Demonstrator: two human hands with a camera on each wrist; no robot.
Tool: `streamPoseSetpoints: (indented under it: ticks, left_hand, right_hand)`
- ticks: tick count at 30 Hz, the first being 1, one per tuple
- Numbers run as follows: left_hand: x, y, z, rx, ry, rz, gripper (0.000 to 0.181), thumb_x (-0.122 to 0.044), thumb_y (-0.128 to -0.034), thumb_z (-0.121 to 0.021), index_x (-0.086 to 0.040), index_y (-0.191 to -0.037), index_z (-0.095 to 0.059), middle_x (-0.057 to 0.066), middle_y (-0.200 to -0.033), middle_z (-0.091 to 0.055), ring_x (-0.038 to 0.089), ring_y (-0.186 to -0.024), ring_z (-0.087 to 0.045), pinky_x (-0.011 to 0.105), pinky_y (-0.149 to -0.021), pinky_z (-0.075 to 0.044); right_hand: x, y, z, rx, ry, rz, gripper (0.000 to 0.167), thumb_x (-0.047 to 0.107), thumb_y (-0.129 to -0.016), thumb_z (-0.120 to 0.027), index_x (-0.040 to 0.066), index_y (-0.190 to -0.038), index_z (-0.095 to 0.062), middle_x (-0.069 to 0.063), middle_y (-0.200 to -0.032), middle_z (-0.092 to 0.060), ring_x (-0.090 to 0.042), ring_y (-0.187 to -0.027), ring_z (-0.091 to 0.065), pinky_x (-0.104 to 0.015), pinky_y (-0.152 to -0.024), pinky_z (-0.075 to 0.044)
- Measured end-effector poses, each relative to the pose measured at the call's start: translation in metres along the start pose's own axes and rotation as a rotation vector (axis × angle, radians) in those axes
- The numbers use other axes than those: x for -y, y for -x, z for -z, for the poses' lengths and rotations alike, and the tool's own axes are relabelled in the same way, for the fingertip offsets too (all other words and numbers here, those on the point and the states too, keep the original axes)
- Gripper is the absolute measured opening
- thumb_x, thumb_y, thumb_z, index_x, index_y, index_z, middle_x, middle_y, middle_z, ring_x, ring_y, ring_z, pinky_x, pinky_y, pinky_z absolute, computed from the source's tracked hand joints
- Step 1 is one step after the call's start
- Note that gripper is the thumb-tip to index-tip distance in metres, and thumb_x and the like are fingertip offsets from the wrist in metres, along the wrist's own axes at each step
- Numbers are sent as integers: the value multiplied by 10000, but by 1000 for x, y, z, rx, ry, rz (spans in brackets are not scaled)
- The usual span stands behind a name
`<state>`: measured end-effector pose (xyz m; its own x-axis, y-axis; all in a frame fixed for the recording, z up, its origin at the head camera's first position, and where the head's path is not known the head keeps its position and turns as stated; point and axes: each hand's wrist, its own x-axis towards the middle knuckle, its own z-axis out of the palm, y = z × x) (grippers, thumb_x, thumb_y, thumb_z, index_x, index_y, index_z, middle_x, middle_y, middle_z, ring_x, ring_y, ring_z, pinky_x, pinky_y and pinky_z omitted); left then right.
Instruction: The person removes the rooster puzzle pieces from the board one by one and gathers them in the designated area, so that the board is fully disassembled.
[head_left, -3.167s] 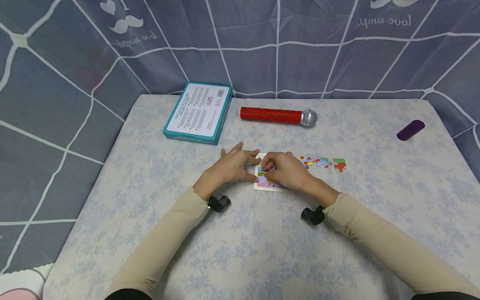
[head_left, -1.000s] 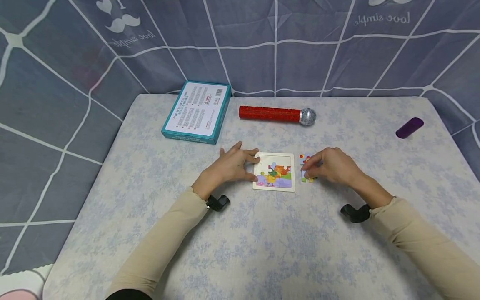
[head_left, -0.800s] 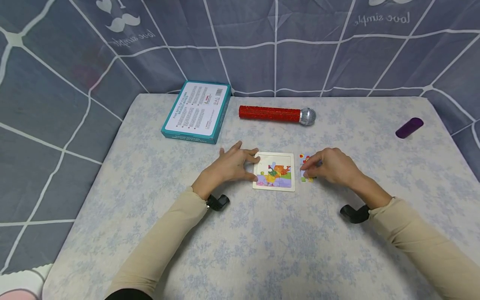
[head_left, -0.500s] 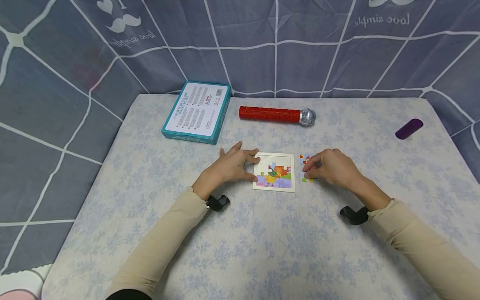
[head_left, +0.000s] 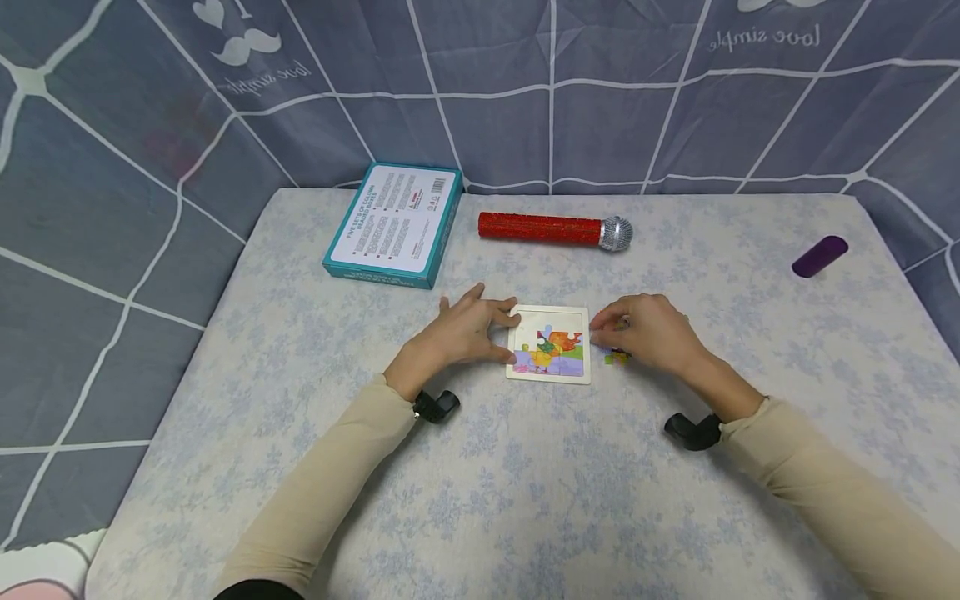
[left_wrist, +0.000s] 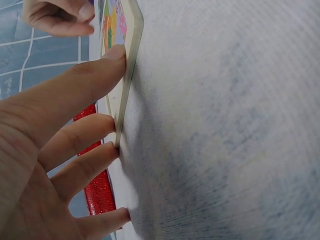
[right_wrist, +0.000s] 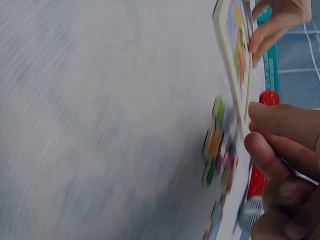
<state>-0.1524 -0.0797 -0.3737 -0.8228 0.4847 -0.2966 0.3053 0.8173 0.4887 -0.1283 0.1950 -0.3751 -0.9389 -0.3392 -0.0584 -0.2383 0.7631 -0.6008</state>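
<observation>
A small square jigsaw tray (head_left: 587, 360) lies flat on the table, its pale upper part bare and its lower part filled with joined picture pieces (head_left: 556, 358). My left hand (head_left: 467, 331) rests at the tray's left edge. In the left wrist view, the thumb (left_wrist: 116, 52) touches the rim and the other fingers spread along it. My right hand (head_left: 651, 333) hovers just right of the tray, fingers loosely bent; the right wrist view shows nothing between thumb and fingertips. Beneath it lie several loose jigsaw pieces (head_left: 617, 357), partly hidden from the head view.
Behind the hands lies a red glittery microphone (head_left: 540, 228) with a silver head. A teal and white box (head_left: 395, 223) lies at the back left, and a purple cylinder (head_left: 820, 257) at the far right. A grey curtain (head_left: 495, 100) hangs along the back.
Earlier the right hand was over the tray, then moved right to the loose pieces, which now lie closer together. It has just shifted slightly left. The left hand has stayed put.
</observation>
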Motion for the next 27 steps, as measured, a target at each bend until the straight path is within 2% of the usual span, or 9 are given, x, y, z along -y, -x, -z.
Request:
streamPoseSetpoints:
  ticks: [8, 14, 27]
  left_hand:
    - [1, 0, 0, 7, -14, 2, 645, -330, -759, -861, -169, -1337, -625, -77, -1526, -404, 376, -1490, -71, 760, -1052, 2]
    - [1, -1, 1, 14, -12, -5, 643, -328, -772, -852, -171, -1349, -615, -72, -1528, -401, 377, -1489, -78, 760, -1053, -8]
    - [1, 0, 1, 17, -16, -2, 651, -332, -770, -853, -174, -1353, -611, -80, -1532, -396, 378, -1489, -70, 764, -1050, -6]
  right_hand:
    - [23, -13, -19, 55, 41, 66, 239, 169, -832, -785, 87, -1056, -768, 22, -844, -662, -150, -756, -563, -323, -664, -427]
    - [29, -17, -25, 74, 74, 55, 239, 147, -800, -810, 101, -1033, -781, 34, -818, -654, -131, -736, -560, -307, -645, -432]
    - [31, -19, -26, 72, 16, 15, 171, 104, -782, -816, 103, -946, -767, 31, -770, -656, -145, -738, -583, -319, -671, -438]
